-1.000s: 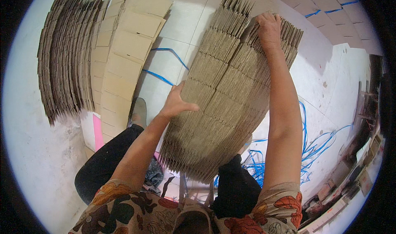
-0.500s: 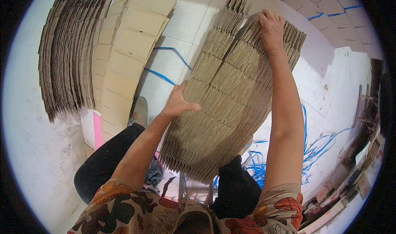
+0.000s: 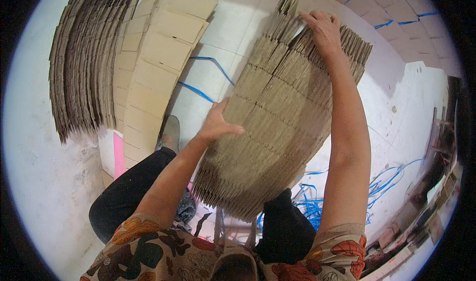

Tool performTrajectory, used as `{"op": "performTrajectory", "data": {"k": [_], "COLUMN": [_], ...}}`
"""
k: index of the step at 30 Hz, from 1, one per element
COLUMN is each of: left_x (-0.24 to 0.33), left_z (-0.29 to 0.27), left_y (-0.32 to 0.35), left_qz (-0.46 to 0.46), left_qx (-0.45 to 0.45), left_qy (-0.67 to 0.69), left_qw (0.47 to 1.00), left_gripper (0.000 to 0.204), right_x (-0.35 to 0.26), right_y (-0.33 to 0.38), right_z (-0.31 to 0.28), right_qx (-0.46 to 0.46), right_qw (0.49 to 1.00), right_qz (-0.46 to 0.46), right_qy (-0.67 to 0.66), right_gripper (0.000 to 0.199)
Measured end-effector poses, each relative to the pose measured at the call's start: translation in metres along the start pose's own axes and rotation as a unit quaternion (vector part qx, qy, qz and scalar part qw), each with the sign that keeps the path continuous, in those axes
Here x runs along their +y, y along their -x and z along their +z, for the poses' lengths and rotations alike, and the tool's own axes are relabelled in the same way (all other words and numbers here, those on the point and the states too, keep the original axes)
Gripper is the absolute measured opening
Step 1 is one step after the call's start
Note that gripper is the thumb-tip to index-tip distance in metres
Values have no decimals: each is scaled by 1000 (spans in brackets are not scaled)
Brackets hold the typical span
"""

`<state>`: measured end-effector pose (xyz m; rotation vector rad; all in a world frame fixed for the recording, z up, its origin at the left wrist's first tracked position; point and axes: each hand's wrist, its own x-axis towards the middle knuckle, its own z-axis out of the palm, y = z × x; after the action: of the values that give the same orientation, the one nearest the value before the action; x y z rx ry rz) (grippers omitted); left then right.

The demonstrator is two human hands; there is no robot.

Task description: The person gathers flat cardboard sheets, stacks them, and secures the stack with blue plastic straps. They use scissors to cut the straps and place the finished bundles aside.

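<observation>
A thick stack of slotted cardboard dividers (image 3: 277,117), packed on edge, lies slanted in front of me above my knees. My left hand (image 3: 219,125) grips its left side, thumb stretched over the top edges and the other fingers partly hidden down the side. At the far end my right hand (image 3: 325,30) bends over the top edges, its fingertips pointing left beside a narrow gap. That gap sets a thinner group of dividers (image 3: 280,26) at the far left apart from the main stack.
To the left stand a dark row of dividers (image 3: 89,63) and a tan cardboard pile (image 3: 153,73). Blue straps (image 3: 198,91) run from that pile's side, and more blue strapping (image 3: 310,206) lies tangled right of my knee. Strapped cardboard (image 3: 396,13) stands far right.
My right hand has shifted slightly left along the far end, its fingers reaching out more. The gap at the far end has narrowed. My left hand keeps its place on the stack.
</observation>
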<state>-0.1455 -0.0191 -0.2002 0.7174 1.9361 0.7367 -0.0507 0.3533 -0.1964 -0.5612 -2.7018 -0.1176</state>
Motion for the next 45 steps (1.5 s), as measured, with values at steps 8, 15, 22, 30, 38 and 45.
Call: {"op": "performTrajectory", "data": {"k": [8, 15, 22, 30, 38, 45], "left_x": [4, 7, -12, 14, 12, 57], "left_z": [-2, -1, -36, -28, -31, -76], "left_y": [0, 1, 5, 16, 19, 38], "left_qz": [33, 19, -51, 31, 64, 134], "left_qx": [-4, 0, 13, 249, 249, 247], "left_qy": [-10, 20, 141, -170, -105, -233], "left_qw": [999, 1000, 989, 953, 961, 931], "left_gripper": [105, 97, 66, 106, 103, 46], "right_x": [-15, -18, -19, -20, -189, -203], "right_y": [-15, -25, -13, -8, 59, 76], "right_z": [-7, -7, 0, -8, -80, -75], "right_qx": [-75, -137, -66, -78, -200, -288], "right_qw": [997, 989, 997, 992, 938, 917], "right_qz": [27, 1, 36, 75, -193, -219], "right_qy": [-11, 51, -23, -63, -210, -167], "right_gripper": [58, 60, 36, 44, 58, 52]}}
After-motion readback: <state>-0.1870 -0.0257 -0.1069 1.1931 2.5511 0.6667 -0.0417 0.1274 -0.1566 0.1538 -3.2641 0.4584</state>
